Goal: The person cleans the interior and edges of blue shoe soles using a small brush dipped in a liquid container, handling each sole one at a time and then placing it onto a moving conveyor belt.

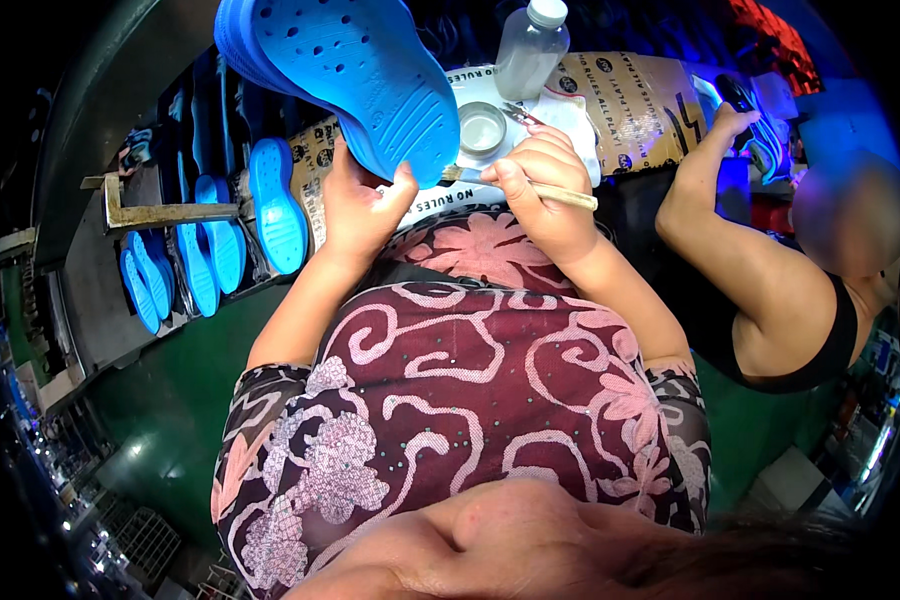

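Note:
My left hand [368, 208] grips the near end of a large blue shoe sole [370, 85], its thumb on the face and its fingers hidden behind. That face has several small holes at the far end and fine ridges at the near end. In my right hand [548, 190] is a flat brush [565, 196] with a pale wooden handle. Its bristle end is right beside the sole's near edge; whether they touch I cannot tell. Just beyond the brush sits a small round clear dish [482, 130] on a white printed sheet [580, 135].
A clear bottle with a white cap [532, 50] stands behind the dish. Printed brown cardboard [635, 105] covers the bench to the right. Several blue insoles [278, 205] lie at left, near a metal bar [175, 213]. A co-worker's arm [710, 200] reaches in from the right.

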Demonstrator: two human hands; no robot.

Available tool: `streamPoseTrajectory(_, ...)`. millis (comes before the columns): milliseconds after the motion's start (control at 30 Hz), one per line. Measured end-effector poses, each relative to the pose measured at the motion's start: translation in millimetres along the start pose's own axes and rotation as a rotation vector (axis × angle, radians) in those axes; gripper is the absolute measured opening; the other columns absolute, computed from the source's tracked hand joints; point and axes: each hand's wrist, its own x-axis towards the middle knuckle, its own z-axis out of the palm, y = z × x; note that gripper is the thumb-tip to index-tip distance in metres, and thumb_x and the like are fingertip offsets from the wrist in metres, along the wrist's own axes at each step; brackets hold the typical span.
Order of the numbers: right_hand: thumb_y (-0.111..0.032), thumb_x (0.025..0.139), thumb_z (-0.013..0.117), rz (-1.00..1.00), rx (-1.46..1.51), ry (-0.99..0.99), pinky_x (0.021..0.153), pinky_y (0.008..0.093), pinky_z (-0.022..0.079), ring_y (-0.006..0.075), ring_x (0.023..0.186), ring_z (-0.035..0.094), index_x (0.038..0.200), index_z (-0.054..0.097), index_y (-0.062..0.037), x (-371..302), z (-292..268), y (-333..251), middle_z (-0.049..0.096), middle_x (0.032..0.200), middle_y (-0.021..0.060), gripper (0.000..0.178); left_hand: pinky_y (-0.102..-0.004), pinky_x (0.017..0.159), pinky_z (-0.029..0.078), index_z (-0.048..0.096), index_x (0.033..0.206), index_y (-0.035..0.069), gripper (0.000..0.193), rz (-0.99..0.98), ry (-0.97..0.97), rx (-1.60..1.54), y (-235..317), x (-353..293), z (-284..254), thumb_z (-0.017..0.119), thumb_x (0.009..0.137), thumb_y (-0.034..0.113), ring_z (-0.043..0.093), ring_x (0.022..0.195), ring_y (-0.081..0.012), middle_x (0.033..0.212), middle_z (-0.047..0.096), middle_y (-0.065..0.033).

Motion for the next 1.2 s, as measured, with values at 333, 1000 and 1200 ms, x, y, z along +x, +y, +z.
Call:
streamPoseTrajectory(333,-0.014,0.082,0.055,-0.011,0.011,0.022,0.072,0.0327,0.038,0.0202,0.058,0.051,0.063,0.061,-0.0051,1,-4,-3,0.057,0.059,0.0041,0.022,-0.0277,0.068,0.051,0.038,0.116,-0.005,0.051,0.173,0.020,0.150,-9,0,-2,0.060,0.070,0.002,0.064,0.077,-0.0186,0.090,0.062,-0.0147)
streamPoseTrajectory(1000,-0.019,0.076,0.063,-0.043,-0.017,0.033,0.075,0.0338,0.037,0.0192,0.058,0.053,0.061,0.061,-0.0086,-6,-2,7,0.057,0.059,0.0025,0.018,-0.0264,0.066,0.050,0.039,0.111,-0.007,0.050,0.329,0.086,0.161,-24,-1,0,0.063,0.067,-0.001,0.062,0.076,-0.0160,0.087,0.061,-0.0147)
streamPoseTrajectory(1200,-0.020,0.076,0.063,-0.069,-0.052,0.032,0.077,0.0345,0.038,0.0181,0.059,0.054,0.062,0.062,-0.0088,0,2,1,0.059,0.060,0.0018,0.018,-0.0258,0.067,0.049,0.038,0.113,-0.005,0.055,0.464,0.134,0.164,-28,0,4,0.064,0.066,-0.004,0.062,0.076,-0.0179,0.088,0.060,-0.0142)
